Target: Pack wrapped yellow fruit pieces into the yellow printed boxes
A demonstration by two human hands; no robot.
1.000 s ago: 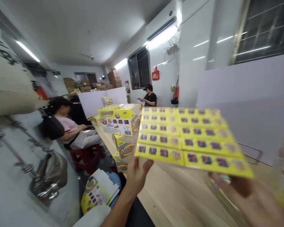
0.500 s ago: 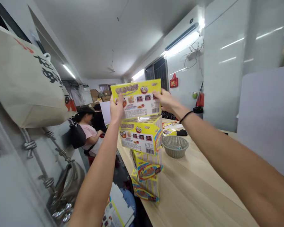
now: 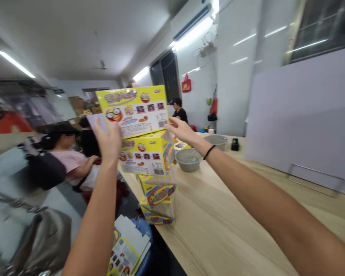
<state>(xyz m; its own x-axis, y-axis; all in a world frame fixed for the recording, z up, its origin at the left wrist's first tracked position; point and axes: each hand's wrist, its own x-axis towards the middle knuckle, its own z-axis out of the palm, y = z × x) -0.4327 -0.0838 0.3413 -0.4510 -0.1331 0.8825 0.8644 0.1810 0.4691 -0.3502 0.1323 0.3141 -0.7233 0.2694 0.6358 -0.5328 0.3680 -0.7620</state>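
Note:
A yellow-and-white printed carton [image 3: 138, 115] sits on top of a stack, its front facing me and its left end jutting past the carton below [image 3: 143, 157]. My left hand [image 3: 107, 143] is at its lower left corner, fingers stretched up and apart, thumb in front of the printed face. At the lower right edge, my right hand [image 3: 181, 129] touches or nearly touches the carton with loosely extended fingers; a dark band circles that wrist. Further down, yellow cartons [image 3: 159, 193] turned end-on carry the stack on the table.
A grey plastic basket [image 3: 188, 160] stands right of the stack on the wooden table [image 3: 218, 214], another basket [image 3: 217, 142] behind. Flat printed cardboard [image 3: 129, 245] fills a blue bin [image 3: 145, 230] below. People sit at left [image 3: 74, 165] and beyond the table [image 3: 179, 111].
The view has swung right. The top carton, earlier gripped at both ends, now sits lower on the stack, and my fingers have loosened and slid down its sides.

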